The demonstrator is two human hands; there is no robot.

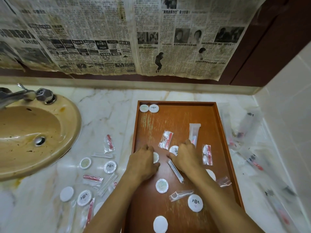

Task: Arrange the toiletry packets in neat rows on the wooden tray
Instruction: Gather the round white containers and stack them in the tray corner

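The wooden tray (175,115) lies on the marble counter (107,115) with its long axis running away from the person, short far end toward the wall. Two round packets (149,108) sit side by side in its far left corner, touching. The other packets on the tray lie loose. A tube packet (194,132) points straight away from the person. A clear packet with a red stick (166,140) leans slightly right of that line, and another like it (207,155) lies near the right rim, long axis also front to back. A thin white stick packet (175,171) slants from near the right hand toward the near right. Round discs (161,185) (195,203) (160,224) lie nearer the person; one bears a dark crest, its small writing too blurred to read.

The left hand (144,161) rests knuckles up on the tray with fingers curled over a round packet (156,157); whether it grips it I cannot tell. The right hand (184,155) is likewise curled, fingertips at a crested disc (174,150); its hold is hidden.

More packets lie scattered on the counter left of the tray (94,179), beside the sink (33,132), and clear long ones to the right (247,132). Newspaper (117,34) in Chinese print covers the wall; "RM299" is legible in one advert.
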